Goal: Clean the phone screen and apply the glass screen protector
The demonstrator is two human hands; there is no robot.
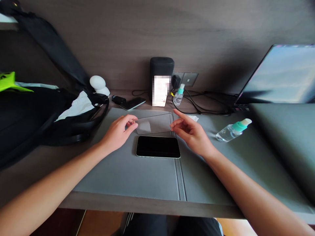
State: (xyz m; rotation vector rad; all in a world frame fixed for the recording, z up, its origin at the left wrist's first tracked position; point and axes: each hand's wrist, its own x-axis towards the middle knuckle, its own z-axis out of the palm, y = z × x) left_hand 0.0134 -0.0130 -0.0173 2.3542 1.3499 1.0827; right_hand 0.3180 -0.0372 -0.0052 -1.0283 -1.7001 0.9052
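A clear, dark-edged screen protector [157, 124] is held up between my hands, a little beyond a smartphone. My left hand [121, 130] pinches its left end between thumb and fingers. At the right end, my right hand [188, 131] grips the edge with thumb and fingers, its index finger raised. The smartphone [158, 147] lies flat on the grey desk mat [128, 177], its black screen facing up and its long side toward me.
A spray bottle [231, 130] lies tilted on the right; a smaller one [178, 95] stands behind. Another phone [133, 103], a black speaker-like box [161, 67], and cables [197, 106] line the back. A black bag [29, 118] is left, a laptop [283, 78] right.
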